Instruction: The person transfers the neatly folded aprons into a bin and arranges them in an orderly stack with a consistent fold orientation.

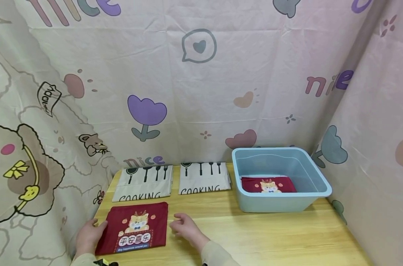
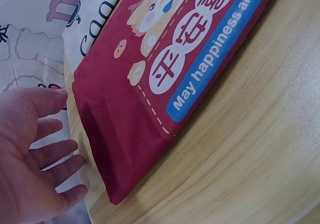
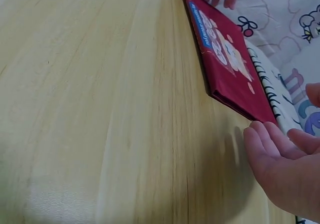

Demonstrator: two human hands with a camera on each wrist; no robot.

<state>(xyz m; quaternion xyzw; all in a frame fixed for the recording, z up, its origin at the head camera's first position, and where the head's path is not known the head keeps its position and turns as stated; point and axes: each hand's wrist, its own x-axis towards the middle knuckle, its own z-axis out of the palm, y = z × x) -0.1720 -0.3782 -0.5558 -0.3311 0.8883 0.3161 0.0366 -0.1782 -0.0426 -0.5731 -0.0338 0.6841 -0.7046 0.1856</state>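
Spread-fingered, my left grip and loosely extended right grip flank a folded, dark-red rectangular cloth lying on the pale wooden counter. Behind it lie two folded white "COOKING" cloths; rightward, a light-blue plastic tub holds another red cloth.

2 beige sleeves, yellow-black left wrist piece, bare fingers

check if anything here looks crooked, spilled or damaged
Nothing stands out. The red folded cloth lies flat between left hand and right hand, two white cloths lie flat behind it, and another red cloth is inside the blue bin. No spill or tear shows.
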